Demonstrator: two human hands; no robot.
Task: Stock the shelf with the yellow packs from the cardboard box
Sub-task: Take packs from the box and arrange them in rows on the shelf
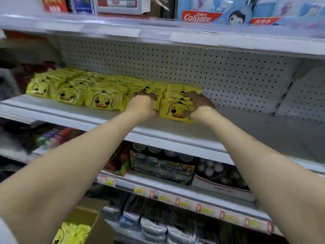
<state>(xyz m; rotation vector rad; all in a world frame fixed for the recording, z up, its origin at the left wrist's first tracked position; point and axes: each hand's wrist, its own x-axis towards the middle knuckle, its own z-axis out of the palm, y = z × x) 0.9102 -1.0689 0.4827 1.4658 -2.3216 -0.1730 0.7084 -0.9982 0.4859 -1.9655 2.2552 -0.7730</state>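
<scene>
Low under the left forearm (61, 173), the cardboard box (91, 221) holds more yellow packs (70, 231). On the shelf (84, 114), left hand (143, 104) curls over one row, right hand (198, 104) pinches the end row's front pack (175, 111); rows run straight away from both, bare shelf lying rightward, nearest the right hand
</scene>
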